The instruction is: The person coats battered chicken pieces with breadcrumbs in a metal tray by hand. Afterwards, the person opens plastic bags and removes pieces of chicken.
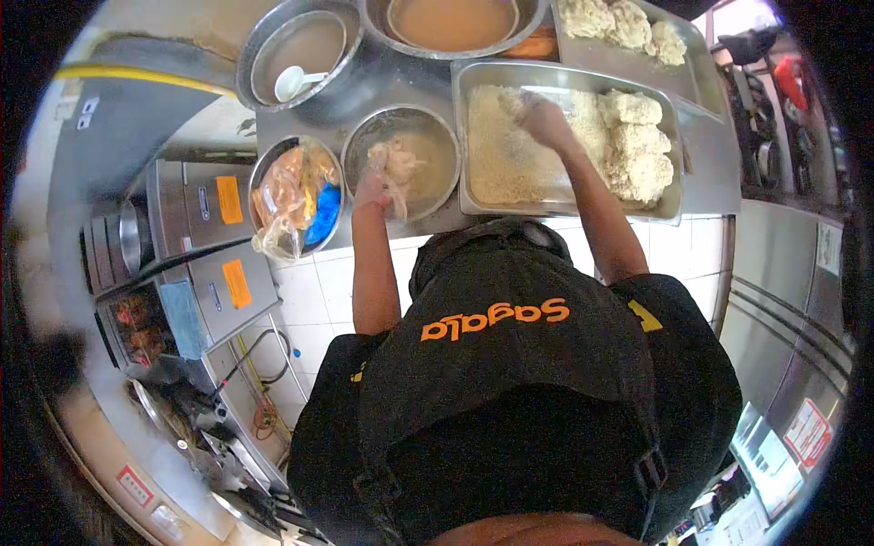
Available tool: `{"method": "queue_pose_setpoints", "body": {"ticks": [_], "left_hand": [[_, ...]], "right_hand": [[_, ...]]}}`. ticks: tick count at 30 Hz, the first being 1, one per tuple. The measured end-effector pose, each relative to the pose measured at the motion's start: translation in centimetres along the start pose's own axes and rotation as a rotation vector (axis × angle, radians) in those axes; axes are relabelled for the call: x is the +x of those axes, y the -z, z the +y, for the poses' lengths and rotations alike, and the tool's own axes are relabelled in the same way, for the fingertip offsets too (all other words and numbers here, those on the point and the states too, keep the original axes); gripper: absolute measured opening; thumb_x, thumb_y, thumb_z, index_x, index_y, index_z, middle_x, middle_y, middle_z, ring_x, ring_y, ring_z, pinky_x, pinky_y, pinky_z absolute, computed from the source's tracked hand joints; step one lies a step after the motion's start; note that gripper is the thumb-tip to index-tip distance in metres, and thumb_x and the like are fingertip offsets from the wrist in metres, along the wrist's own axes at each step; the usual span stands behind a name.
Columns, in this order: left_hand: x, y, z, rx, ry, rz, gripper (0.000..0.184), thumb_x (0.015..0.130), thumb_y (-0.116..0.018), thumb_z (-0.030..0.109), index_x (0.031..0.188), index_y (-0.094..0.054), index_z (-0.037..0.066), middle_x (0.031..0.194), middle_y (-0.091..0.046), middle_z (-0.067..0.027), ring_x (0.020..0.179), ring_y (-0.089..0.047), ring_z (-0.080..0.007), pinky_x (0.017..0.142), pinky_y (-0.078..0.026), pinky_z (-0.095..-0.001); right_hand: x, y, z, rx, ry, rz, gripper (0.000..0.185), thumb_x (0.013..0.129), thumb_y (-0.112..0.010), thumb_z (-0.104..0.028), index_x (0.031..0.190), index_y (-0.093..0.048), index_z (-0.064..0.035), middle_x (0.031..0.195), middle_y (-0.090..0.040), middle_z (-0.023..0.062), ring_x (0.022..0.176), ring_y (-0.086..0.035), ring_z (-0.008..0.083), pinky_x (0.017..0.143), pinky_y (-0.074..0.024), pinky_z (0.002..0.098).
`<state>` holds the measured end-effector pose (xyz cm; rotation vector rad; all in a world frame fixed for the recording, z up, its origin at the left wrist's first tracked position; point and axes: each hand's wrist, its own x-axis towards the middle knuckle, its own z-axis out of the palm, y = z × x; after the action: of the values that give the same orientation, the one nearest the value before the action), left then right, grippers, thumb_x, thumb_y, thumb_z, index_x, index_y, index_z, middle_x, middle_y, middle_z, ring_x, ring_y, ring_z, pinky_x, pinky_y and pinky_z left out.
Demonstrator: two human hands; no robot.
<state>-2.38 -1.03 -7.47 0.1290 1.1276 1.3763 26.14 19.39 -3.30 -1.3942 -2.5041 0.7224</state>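
Head camera looks down on the person, with both arms reaching up to a metal table [419, 77]. The left hand [370, 191] is inside a round bowl [446, 138] with cloudy, pale liquid. It touches a pale, wet piece of meat [399, 162] that sits in the same bowl, by the fingers. I cannot tell if the fingers are closed around it. The right hand [546, 126] is over the left part of a big metal tray [678, 182], down at the crumbs [510, 164]. Its fingers point down and look dusty; I cannot tell if they hold anything.

Crumbs fill much of the tray. Three lumpy, coated pieces [637, 150] sit in a row along its right side. Behind it, at the top right, another tray [701, 82] holds more coated lumps [628, 27].

Just left of the wet bowl is a smaller bowl [258, 162] with orange-pink meat [291, 177], a clear bag [280, 238] and something blue [324, 217]. At the back, a big pan [373, 27] has brown-orange liquid. Beside it, to the left, a grey bowl [250, 82] has cloudy water and a white ladle [291, 84].

The person wears a black apron [510, 364] with orange letters. On the left are metal drawers [214, 205] with orange labels [229, 200].
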Motion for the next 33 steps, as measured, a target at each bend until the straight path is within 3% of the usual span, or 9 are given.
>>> {"method": "queue_pose_setpoints", "body": {"ticks": [3, 10, 16, 18, 20, 22, 25, 27, 33], "left_hand": [[0.7, 0.8, -0.8, -0.050, -0.003, -0.109, 0.034, 0.083, -0.051, 0.028, 0.109, -0.050, 0.007, 0.097, -0.058, -0.0084, 0.075, -0.058, -0.0190, 0.058, -0.049, -0.0293], [1.5, 2.4, -1.2, -0.367, 0.169, -0.286, 0.029, 0.080, -0.055, 0.026, 0.103, -0.053, 0.009, 0.089, -0.058, -0.0047, 0.074, -0.056, -0.0168, 0.054, -0.047, -0.0274], [0.6, -1.4, -0.3, -0.292, -0.062, 0.151, 0.032, 0.083, -0.051, 0.028, 0.108, -0.052, 0.007, 0.092, -0.057, -0.0060, 0.074, -0.056, -0.0170, 0.057, -0.048, -0.0278], [1.2, 0.2, -1.1, -0.017, -0.182, 0.096, 0.032, 0.083, -0.050, 0.028, 0.107, -0.052, 0.007, 0.092, -0.057, -0.0065, 0.077, -0.057, -0.0196, 0.059, -0.049, -0.0309], [0.8, 0.7, -0.9, -0.025, -0.159, 0.036, 0.031, 0.083, -0.050, 0.025, 0.108, -0.051, 0.007, 0.095, -0.057, -0.0073, 0.081, -0.057, -0.0211, 0.064, -0.049, -0.0320], [-0.5, 0.4, -0.2, -0.317, 0.004, -0.031, 0.030, 0.083, -0.049, 0.017, 0.111, -0.049, 0.007, 0.101, -0.056, -0.0086, 0.087, -0.057, -0.0215, 0.071, -0.049, -0.0308], [0.5, 2.4, -1.1, -0.084, -0.090, -0.068, 0.030, 0.082, -0.050, 0.014, 0.110, -0.050, 0.005, 0.100, -0.056, -0.0086, 0.088, -0.057, -0.0199, 0.073, -0.049, -0.0308], [-0.2, 1.5, -0.4, 0.590, -0.322, 0.034, 0.030, 0.081, -0.051, 0.013, 0.109, -0.050, 0.004, 0.098, -0.057, -0.0078, 0.088, -0.057, -0.0186, 0.073, -0.049, -0.0302], [-1.6, -1.2, -0.3, 0.379, -0.477, 0.078, 0.030, 0.082, -0.052, 0.031, 0.099, -0.056, 0.006, 0.085, -0.059, -0.0068, 0.080, -0.057, -0.0221, 0.064, -0.046, -0.0327]], "right_hand": [[-2.3, -2.1, 2.4, 0.008, 0.149, -0.067, 0.031, 0.075, -0.058, -0.028, 0.096, -0.059, -0.0052, 0.093, -0.059, 0.0183, 0.085, -0.056, 0.0342, 0.078, -0.0435, 0.0407], [-7.0, 1.8, -4.2, 0.422, -0.308, -0.603, 0.050, 0.078, -0.054, -0.040, 0.113, -0.052, -0.0040, 0.113, -0.053, 0.0126, 0.103, -0.050, 0.0247, 0.089, -0.0364, 0.0347], [-5.6, -6.2, -4.9, 1.110, -0.409, -0.803, 0.053, 0.079, -0.053, -0.040, 0.118, -0.048, -0.0041, 0.117, -0.049, 0.0100, 0.109, -0.044, 0.0227, 0.095, -0.0324, 0.0326], [-4.5, -10.8, -0.9, 0.648, 0.289, -0.454, 0.049, 0.080, -0.053, -0.036, 0.116, -0.048, -0.0039, 0.115, -0.049, 0.0092, 0.105, -0.046, 0.0218, 0.091, -0.0369, 0.0327], [-4.0, -11.5, 1.2, 0.506, 0.496, -0.270, 0.046, 0.079, -0.055, -0.032, 0.113, -0.049, -0.0031, 0.111, -0.052, 0.0094, 0.100, -0.048, 0.0212, 0.085, -0.0408, 0.0329], [-3.2, -9.4, 1.1, 0.615, 0.258, -0.289, 0.042, 0.076, -0.056, -0.029, 0.108, -0.052, -0.0018, 0.103, -0.055, 0.0112, 0.094, -0.052, 0.0220, 0.080, -0.0435, 0.0338], [-1.3, -3.2, -1.4, 0.391, -0.127, -0.326, 0.035, 0.074, -0.056, -0.025, 0.099, -0.055, -0.0002, 0.092, -0.059, 0.0161, 0.084, -0.058, 0.0265, 0.074, -0.0452, 0.0365], [0.2, -5.4, 0.7, 0.087, -0.065, -0.134, 0.032, 0.072, -0.057, -0.025, 0.091, -0.056, 0.0003, 0.086, -0.059, 0.0198, 0.080, -0.058, 0.0322, 0.071, -0.0451, 0.0398], [3.2, -10.7, 5.8, -0.133, 0.062, -0.048, 0.025, 0.071, -0.055, -0.024, 0.075, -0.057, 0.0003, 0.077, -0.057, 0.0239, 0.072, -0.056, 0.0392, 0.065, -0.0448, 0.0446]]}}
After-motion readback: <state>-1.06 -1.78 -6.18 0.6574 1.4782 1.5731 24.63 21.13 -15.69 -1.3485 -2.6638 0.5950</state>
